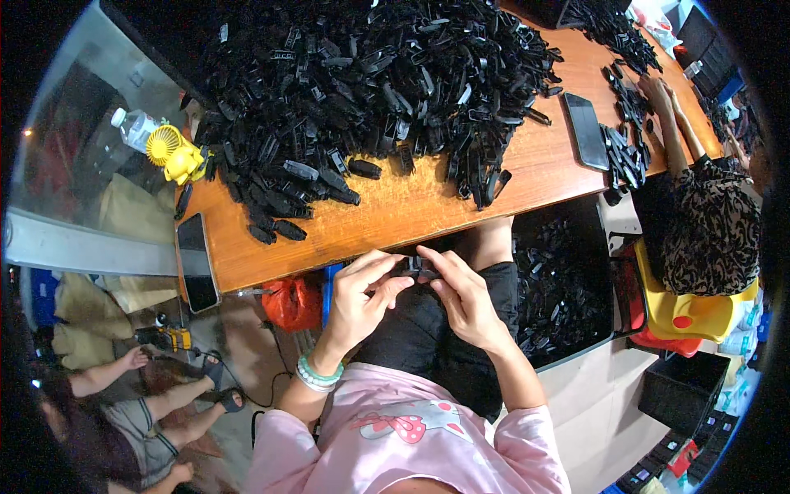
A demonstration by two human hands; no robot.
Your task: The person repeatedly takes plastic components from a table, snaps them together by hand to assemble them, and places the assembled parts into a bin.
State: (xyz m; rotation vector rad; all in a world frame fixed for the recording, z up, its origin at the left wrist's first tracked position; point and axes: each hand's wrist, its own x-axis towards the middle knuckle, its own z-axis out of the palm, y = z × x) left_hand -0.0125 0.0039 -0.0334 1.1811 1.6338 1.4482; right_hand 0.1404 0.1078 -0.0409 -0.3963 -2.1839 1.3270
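Observation:
Between my two hands, over my lap and just off the table's front edge, is a small black plastic part (418,267). My left hand (362,296) pinches its left end with thumb and fingers. From the other side, the fingertips of my right hand (462,296) are closed on the right end. Fingers cover much of the part, so its exact shape cannot be made out. A large heap of similar black plastic pieces (354,90) covers the far side of the wooden table (395,202), a few lying loose near its front edge.
A phone (197,262) lies at the table's left end, another phone (585,132) at the right. Left stand a yellow fan (171,154) and a bottle (136,128). A black bin of parts (559,288) is beside my right leg. Other people sit right and lower left.

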